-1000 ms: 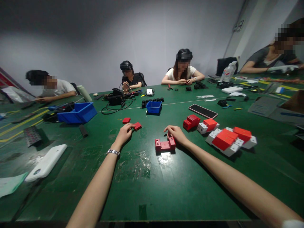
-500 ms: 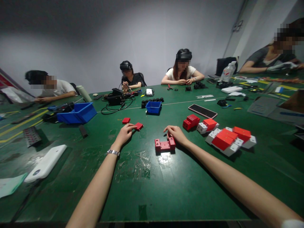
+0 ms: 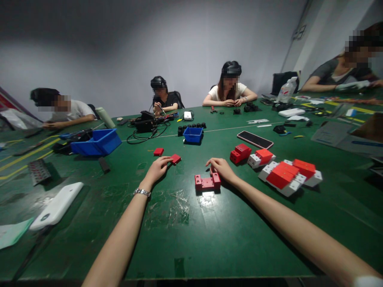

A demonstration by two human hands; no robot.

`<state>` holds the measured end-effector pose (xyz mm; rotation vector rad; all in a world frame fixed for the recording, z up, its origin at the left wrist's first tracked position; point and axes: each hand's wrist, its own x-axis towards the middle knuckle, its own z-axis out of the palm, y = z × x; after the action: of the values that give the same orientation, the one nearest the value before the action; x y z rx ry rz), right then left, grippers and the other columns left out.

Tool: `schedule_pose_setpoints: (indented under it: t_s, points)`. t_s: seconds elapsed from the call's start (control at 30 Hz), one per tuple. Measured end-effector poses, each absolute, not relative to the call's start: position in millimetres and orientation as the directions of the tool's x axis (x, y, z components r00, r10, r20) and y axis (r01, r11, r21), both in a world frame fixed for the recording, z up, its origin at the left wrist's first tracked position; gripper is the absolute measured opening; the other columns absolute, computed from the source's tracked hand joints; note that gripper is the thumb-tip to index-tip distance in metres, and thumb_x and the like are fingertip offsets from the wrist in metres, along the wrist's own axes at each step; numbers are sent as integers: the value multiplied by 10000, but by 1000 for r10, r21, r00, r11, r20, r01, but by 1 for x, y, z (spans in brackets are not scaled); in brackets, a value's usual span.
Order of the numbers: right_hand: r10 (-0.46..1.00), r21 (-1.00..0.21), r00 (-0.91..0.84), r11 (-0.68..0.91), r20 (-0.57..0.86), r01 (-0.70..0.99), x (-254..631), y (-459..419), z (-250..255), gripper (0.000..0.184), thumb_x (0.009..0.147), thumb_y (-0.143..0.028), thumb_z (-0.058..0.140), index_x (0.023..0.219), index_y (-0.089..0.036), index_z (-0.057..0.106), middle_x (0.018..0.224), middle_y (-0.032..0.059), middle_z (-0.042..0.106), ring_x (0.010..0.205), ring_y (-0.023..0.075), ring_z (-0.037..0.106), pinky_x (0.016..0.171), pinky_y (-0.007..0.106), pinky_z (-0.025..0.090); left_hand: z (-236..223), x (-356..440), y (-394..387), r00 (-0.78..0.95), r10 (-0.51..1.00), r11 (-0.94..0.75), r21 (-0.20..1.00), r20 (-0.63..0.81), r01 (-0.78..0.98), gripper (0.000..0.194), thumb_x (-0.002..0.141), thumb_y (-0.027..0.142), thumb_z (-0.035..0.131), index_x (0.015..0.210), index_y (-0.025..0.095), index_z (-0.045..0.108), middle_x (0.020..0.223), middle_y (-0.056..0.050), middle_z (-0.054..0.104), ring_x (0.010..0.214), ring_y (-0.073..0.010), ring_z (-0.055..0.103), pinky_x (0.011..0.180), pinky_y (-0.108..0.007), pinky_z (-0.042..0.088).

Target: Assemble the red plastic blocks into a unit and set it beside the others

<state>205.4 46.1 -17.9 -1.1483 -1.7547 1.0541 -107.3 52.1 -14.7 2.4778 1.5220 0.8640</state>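
My left hand (image 3: 157, 168) lies on the green table (image 3: 209, 223) with its fingertips pinching a small red block (image 3: 175, 159). A second small red block (image 3: 158, 151) sits a little further back to the left. My right hand (image 3: 220, 168) rests with curled fingers on the right end of a red U-shaped part (image 3: 207, 182) at the table's middle. Right of it stand a red block assembly (image 3: 241, 153), a red-and-white assembly (image 3: 261, 157) and a larger red-and-white cluster (image 3: 289, 175).
A small blue bin (image 3: 193, 134) with black parts behind it and a large blue bin (image 3: 97, 141) stand further back. A phone (image 3: 255, 139) lies at right, a white device (image 3: 56, 206) at left. Several people sit round the far edges.
My left hand has nudged the small red block slightly to the right. My right hand and the U-shaped part have stayed put.
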Motion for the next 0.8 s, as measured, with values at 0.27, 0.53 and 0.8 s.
schedule_pose_setpoints:
  t_s: [0.27, 0.53, 0.8]
  points:
    - [940, -906, -288, 273, 181, 322, 206, 47, -19, 342, 840, -328, 371, 755, -142, 645, 482, -2, 582, 444, 112, 496, 476, 205, 358, -14, -95, 45, 292, 864, -449, 365, 411, 816, 280, 860, 328, 455, 1032, 204, 638, 1151, -68, 605, 1060, -205, 559, 951, -362, 425]
    - [941, -914, -288, 264, 175, 308, 206, 48, -22, 341, 841, -336, 370, 754, -144, 639, 467, -7, 567, 436, 114, 505, 460, 203, 358, -18, -85, 48, 206, 886, -387, 414, 416, 824, 216, 836, 334, 512, 968, 196, 613, 1029, -64, 648, 953, -206, 596, 861, -333, 459]
    - [939, -909, -291, 273, 181, 316, 206, 47, -19, 342, 843, -335, 371, 751, -145, 640, 471, -8, 572, 434, 110, 491, 468, 202, 357, -18, -82, 47, 191, 890, -358, 375, 414, 855, 221, 838, 340, 504, 977, 194, 596, 1011, -72, 642, 934, -214, 592, 825, -333, 461]
